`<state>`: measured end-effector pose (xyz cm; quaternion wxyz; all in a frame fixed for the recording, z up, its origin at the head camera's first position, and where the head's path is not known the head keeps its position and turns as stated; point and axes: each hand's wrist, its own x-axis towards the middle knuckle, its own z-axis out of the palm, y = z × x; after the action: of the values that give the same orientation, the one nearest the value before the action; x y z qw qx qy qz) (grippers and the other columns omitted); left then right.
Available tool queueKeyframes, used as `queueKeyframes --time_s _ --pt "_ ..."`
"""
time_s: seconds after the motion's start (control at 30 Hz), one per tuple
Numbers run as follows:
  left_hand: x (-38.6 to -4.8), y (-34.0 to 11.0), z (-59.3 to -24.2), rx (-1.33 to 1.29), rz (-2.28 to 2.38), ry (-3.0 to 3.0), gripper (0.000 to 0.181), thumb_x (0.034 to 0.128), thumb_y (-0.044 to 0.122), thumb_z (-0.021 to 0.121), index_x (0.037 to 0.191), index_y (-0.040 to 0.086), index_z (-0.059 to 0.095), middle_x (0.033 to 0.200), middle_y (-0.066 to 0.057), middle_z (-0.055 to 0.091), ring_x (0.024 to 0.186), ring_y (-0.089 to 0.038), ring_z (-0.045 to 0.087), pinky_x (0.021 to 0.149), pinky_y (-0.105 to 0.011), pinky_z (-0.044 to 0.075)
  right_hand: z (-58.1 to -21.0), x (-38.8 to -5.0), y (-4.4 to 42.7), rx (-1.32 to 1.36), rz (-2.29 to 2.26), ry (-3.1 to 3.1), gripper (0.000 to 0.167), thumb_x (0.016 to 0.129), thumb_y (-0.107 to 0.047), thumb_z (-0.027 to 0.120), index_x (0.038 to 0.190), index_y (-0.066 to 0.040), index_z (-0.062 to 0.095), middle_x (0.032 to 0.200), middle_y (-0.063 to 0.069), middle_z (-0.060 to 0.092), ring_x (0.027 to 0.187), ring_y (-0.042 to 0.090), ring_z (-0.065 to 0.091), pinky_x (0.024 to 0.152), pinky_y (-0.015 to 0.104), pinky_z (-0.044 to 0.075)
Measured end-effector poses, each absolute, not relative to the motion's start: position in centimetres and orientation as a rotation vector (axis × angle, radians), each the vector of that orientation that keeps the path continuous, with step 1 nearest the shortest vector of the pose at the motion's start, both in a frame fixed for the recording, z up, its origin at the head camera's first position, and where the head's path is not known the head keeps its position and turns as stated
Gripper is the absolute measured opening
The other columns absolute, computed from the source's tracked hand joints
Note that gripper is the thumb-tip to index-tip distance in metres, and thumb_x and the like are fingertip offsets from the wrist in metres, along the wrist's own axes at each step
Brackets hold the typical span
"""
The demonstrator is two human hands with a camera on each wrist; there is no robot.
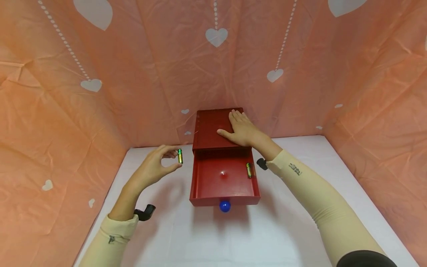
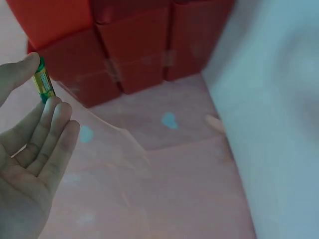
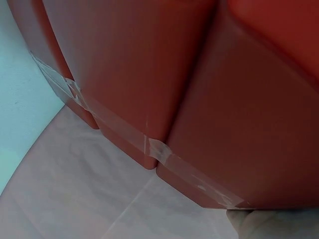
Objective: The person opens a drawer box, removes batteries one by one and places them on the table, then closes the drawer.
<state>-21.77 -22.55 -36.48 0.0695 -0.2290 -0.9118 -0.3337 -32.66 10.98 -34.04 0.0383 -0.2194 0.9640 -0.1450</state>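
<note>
Nearest me, as I watch from a distance through the head camera, 2 cream sleeves [image 1: 333, 211] reach in from the lower corners. At the left, the person's left hand [image 1: 150, 167] pinches 1 small green-and-gold battery [image 1: 180, 156] end to end between thumb and fingers, holding it nearly upright just left of a red box [image 1: 210, 128]. The right hand [image 1: 241, 129] rests flat on the box top, thumb held away from the other fingers. Below that hand, a red drawer [image 1: 213, 181] stands pulled out, with a blue round knob [image 1: 225, 206] on its front. Inside, I see another battery [image 1: 248, 170] beside the right wall. My right wrist view shows clear tape [image 3: 124, 129] across 3 red sections. Everything sits on a white table [image 1: 186, 237], before peach cloth [image 1: 160, 92] printed with pale hearts [image 1: 217, 37].
</note>
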Motion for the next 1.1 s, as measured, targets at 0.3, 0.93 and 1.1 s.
queueKeyframes --time_s 0.3,0.93,1.1 --pt "-23.3 -24.5 -39.3 -0.704 -0.967 -2.786 0.048 0.0887 0.006 0.088 0.130 -0.002 0.067 0.118 -0.017 0.070 0.109 -0.034 0.070 0.103 -0.054 0.056 -34.0 -32.5 11.0 -0.657 -0.447 2.949 0.098 0.108 -0.066 0.041 0.168 0.006 0.012 0.178 0.024 0.006 0.166 0.037 0.001 0.134 0.044 -0.005" --pt "-25.5 -27.5 -44.3 -0.748 -0.798 -2.870 0.043 0.0897 0.002 0.084 0.127 -0.009 0.066 0.109 -0.018 0.068 0.103 -0.038 0.067 0.095 -0.057 0.056 -34.2 -32.6 11.0 -0.667 -0.455 2.954 0.099 0.108 -0.067 0.041 0.168 0.006 0.013 0.178 0.025 0.006 0.166 0.035 0.001 0.134 0.044 -0.005" --pt "-25.7 -28.2 -45.0 -0.736 -0.816 -2.908 0.043 0.0911 0.003 0.084 0.128 -0.010 0.065 0.111 -0.019 0.067 0.105 -0.039 0.066 0.096 -0.058 0.055 -34.1 -32.7 11.0 -0.668 -0.449 2.954 0.099 0.108 -0.067 0.042 0.168 0.006 0.012 0.178 0.024 0.006 0.166 0.035 0.000 0.134 0.044 -0.005"
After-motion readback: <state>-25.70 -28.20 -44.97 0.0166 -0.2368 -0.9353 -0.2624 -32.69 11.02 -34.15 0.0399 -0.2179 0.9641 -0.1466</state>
